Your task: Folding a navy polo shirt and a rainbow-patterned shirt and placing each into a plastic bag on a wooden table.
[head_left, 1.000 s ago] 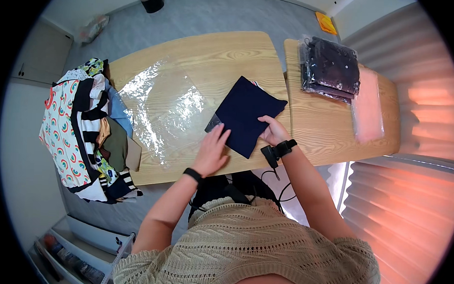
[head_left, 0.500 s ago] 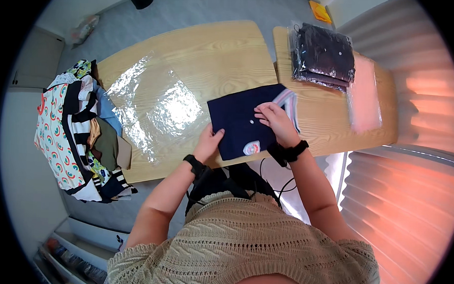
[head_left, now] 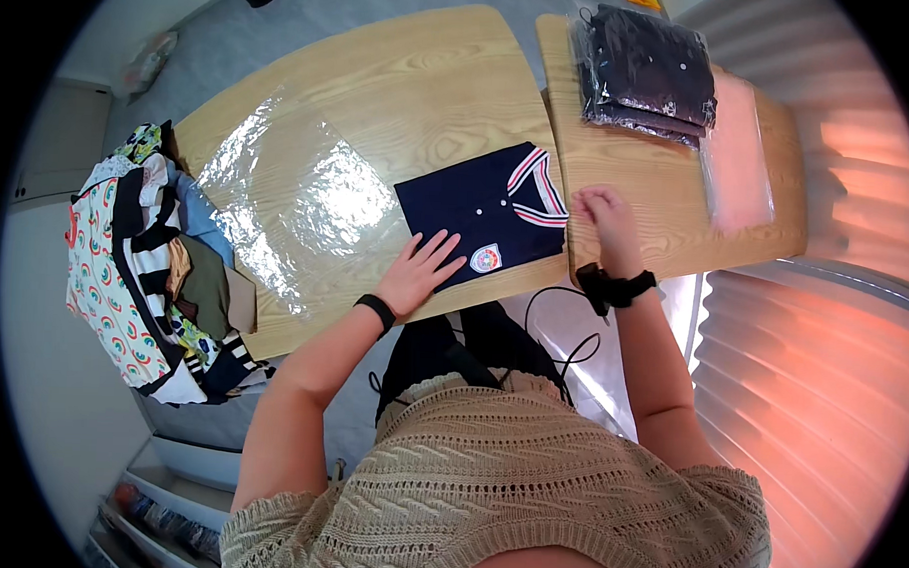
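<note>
A navy polo shirt [head_left: 447, 204] lies folded into a neat rectangle on the wooden table [head_left: 432, 73]. Its white, red and navy striped collar points right, and a round-topped badge sits on its chest near the front edge. My left hand [head_left: 415, 273] rests flat on the shirt's lower left part, fingers spread. Just right of the collar, off the cloth, my right hand [head_left: 609, 229] hovers with its fingers curled together and nothing visible in them. A clear plastic bag [head_left: 342, 200] lies flat and shiny left of the shirt.
Several bagged dark garments [head_left: 647, 75] are stacked at the back right, beside a pile of clear bags [head_left: 739, 154]. A heap of mixed clothes [head_left: 125, 262] hangs over the table's left end. A black cable [head_left: 572, 353] loops below the front edge, near a pleated curtain [head_left: 791, 396].
My right hand has left the shirt and moved right, past the collar, which now lies smooth. My left hand has gone from gripping the shirt's left edge to lying flat on it.
</note>
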Available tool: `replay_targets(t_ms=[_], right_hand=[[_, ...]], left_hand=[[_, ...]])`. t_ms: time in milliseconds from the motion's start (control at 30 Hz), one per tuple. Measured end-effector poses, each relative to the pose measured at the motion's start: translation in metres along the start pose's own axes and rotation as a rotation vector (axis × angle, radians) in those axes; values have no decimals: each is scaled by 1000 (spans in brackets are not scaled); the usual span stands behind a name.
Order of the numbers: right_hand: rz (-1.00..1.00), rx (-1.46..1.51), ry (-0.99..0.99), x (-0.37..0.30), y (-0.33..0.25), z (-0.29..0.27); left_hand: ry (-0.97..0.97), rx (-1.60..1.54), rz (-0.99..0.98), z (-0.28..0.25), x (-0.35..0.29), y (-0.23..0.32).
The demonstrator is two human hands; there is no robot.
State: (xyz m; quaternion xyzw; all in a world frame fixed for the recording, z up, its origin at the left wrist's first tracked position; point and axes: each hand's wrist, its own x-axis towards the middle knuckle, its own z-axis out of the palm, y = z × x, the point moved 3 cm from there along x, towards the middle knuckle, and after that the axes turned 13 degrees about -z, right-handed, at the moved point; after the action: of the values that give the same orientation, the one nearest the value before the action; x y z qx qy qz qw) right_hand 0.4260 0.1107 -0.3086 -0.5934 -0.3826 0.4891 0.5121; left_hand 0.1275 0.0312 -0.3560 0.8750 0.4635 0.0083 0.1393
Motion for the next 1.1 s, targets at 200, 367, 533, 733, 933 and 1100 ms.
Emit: replay_targets(t_ms=[200,367,533,733,933,1100], right_hand=[[-674,-783,-819,-57,30,62],[-878,-1008,-958,-70,53,78],[-890,-987,-824,-50,77,84],[-644,-844,-997,-37,58,89],[-608,-809,-1211,-42,55,87],[-815,-871,-1028,-39,32,83]], left_hand=[[19,-37,8,10,13,-3],[33,-593,-177,8,16,-21],[101,-839,-197,1,9,-26],[323,-1441,-902,9,-24,-54],[-246,-2417,-984,34,8,-46],[-37,-2071,-910,9,18,-36]])
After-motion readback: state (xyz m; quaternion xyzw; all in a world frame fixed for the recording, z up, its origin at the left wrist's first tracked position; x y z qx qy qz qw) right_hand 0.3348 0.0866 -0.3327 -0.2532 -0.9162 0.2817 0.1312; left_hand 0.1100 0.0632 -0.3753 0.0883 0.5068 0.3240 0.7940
